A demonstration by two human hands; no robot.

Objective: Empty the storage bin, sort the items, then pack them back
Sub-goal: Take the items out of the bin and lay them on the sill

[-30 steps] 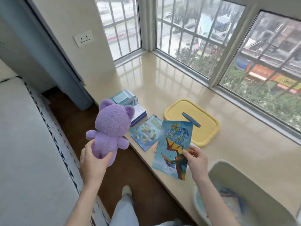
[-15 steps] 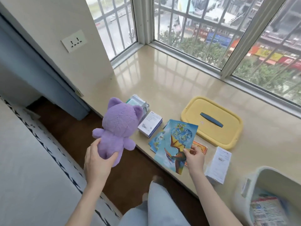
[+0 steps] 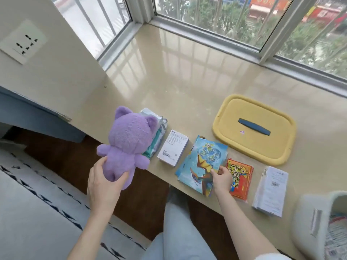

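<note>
Bin (image 3: 308,220) sits at the near right of the surface (image 3: 187,81), pale and cut off by the frame edge, with printed papers (image 3: 336,239) inside. The person's legs (image 3: 178,231), in pale trousers, are in the near centre over a brown floor (image 3: 65,156). The left hand (image 3: 102,184) is raised off the surface's near left edge, its grip closed round the lower body of a purple plush (image 3: 129,143), held upright with its back to the camera. The right hand (image 3: 222,178) is at the near edge of the surface, its grip pinching the right edge of a sheet (image 3: 202,162) with a dinosaur picture. The sheet lies flat on other sheets. Touching that hand's right side is a red packet (image 3: 239,182), and beside that a white leaflet (image 3: 270,190). Left of the sheet, slightly farther, is a white box (image 3: 172,148). Next comes a silvery pouch (image 3: 157,128), partly hidden behind the plush. Beyond the row, apart from it, a yellow lid (image 3: 244,111) lies flat, its dark blue handle (image 3: 253,126) facing up. Farther still is bare glossy surface up to the windows (image 3: 225,19). A socket (image 3: 22,42) is on the far left wall.
</note>
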